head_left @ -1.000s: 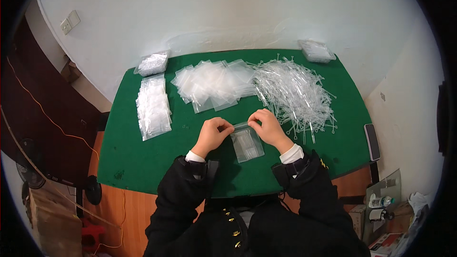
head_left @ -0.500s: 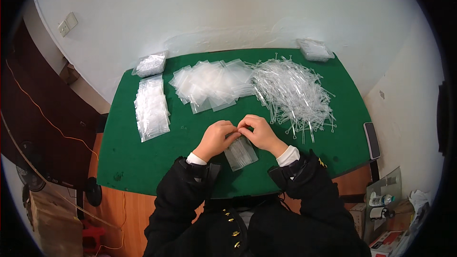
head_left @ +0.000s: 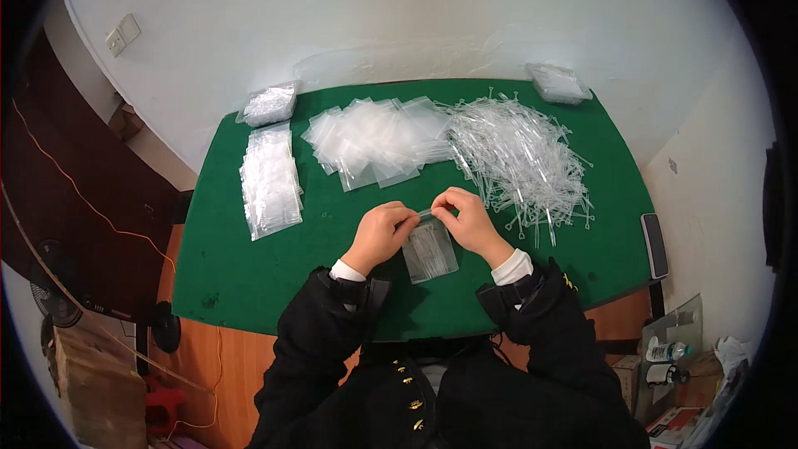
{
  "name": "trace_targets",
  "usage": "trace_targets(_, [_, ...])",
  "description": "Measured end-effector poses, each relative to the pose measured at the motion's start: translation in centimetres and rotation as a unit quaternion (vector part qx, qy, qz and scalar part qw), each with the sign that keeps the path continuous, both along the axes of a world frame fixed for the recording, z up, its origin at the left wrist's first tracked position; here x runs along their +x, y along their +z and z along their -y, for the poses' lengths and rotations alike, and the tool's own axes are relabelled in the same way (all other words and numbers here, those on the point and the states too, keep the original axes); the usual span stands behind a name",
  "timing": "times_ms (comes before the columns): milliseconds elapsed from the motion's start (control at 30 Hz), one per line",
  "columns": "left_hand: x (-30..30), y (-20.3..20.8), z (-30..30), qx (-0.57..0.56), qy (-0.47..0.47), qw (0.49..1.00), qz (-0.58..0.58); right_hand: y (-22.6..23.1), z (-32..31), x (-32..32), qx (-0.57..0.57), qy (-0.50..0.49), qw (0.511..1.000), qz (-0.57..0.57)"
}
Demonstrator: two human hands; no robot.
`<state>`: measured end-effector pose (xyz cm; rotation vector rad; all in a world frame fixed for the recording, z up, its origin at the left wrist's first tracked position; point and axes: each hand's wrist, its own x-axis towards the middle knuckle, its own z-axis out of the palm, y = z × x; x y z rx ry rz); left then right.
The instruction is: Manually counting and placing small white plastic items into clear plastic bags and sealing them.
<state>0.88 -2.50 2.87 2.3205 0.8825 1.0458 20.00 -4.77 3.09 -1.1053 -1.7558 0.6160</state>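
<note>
Between my hands hangs a small clear zip bag (head_left: 431, 256) with thin clear pieces inside, its top edge toward the far side. My left hand (head_left: 381, 235) pinches the bag's top left corner between thumb and fingers. At the top right corner, my right hand (head_left: 468, 220) pinches the same edge. Beyond the hands lies a loose heap of flat clear zip bags (head_left: 374, 143). To its right spreads a tangled pile of thin clear plastic sticks with small looped ends (head_left: 524, 162). A row of overlapping filled bags (head_left: 271, 183) lies on the left.
The green-covered table (head_left: 332, 299) meets the wall at its far edge. A clear packet (head_left: 270, 104) stands at the back left corner, another packet (head_left: 559, 84) at the back right. On the right edge rests a phone (head_left: 654, 246). Bottles (head_left: 667, 351) stand below, right of the table.
My hands have drawn apart along the bag's top edge, the right one moving right. More of the bag shows between them. The whole view has shifted slightly.
</note>
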Motion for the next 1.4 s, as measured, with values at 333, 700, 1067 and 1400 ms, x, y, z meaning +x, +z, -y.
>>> trace_targets(333, [-0.5, 0.4, -0.1, -0.026, 0.031, 0.999, -0.012, -0.3, -0.4, 0.6, 0.012, -0.028, 1.000, -0.001])
trace_targets(700, [0.0, 1.0, 0.4, -0.035, 0.027, 0.999, 0.002, -1.2, -0.3, 0.2, -0.090, 0.004, 0.989, -0.114])
trace_targets(1067, [0.3, 0.6, 0.2, 0.005, -0.003, 1.000, -0.004, -0.5, 0.0, 0.0, -0.038, 0.006, 0.996, -0.077])
trace_targets(1400, [-0.2, 0.8, 0.3, -0.041, 0.029, 0.999, -0.012, -0.7, -0.3, 0.9, -0.075, -0.032, 0.991, -0.103])
